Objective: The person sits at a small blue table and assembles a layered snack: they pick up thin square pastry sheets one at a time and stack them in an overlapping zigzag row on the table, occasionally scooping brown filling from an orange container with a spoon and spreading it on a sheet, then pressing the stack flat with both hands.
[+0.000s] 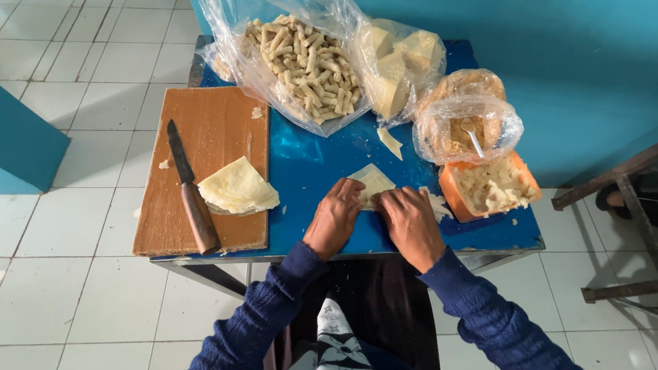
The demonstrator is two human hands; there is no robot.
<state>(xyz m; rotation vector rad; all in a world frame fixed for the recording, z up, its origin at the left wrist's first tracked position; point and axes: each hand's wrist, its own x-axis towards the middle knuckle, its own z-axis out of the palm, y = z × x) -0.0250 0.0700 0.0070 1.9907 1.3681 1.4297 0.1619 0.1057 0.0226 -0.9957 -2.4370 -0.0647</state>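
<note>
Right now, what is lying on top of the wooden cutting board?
On the cutting board lie a knife with a wooden handle and a stack of thin folded dough sheets. How many sheets it holds is hidden.

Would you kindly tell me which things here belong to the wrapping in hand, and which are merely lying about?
In use:
left hand
right hand
dough wrapper
orange tub of filling
bag of finished rolls
stack of wrappers

Lying about:
knife
wooden cutting board
bag of cheese blocks
bag with spoon
</note>
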